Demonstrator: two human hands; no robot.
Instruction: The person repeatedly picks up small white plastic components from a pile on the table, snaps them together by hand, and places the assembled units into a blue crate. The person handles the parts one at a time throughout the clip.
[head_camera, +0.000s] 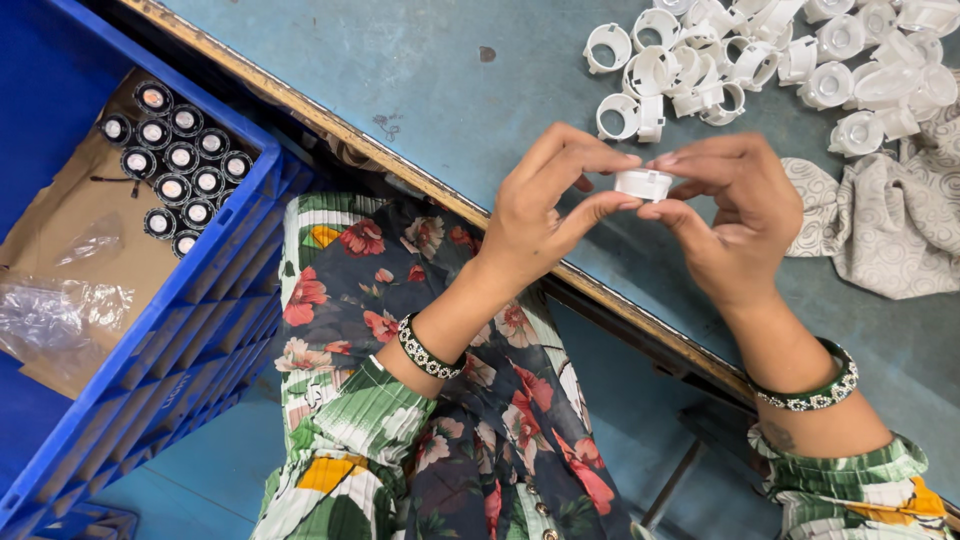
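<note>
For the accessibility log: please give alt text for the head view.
Both hands, left hand and right hand, pinch a small white plastic cap between fingertips above a blue-grey table. A pile of white plastic rings lies beyond; a blue crate with dark round parts stands at left.

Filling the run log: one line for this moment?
left hand: holds white cap | right hand: holds same cap | white parts pile: on table

My left hand (540, 215) and right hand (730, 215) meet over the tabletop (450, 90) near its edge, a small cap (643, 183) pinched between my fingers (600, 160). Pile of plastic rings (780, 60) far right on tabletop. Cloth (880, 215) right of my hands. Crate (190, 320) left, off the tabletop, round parts (175, 165) in it at its far side.
</note>
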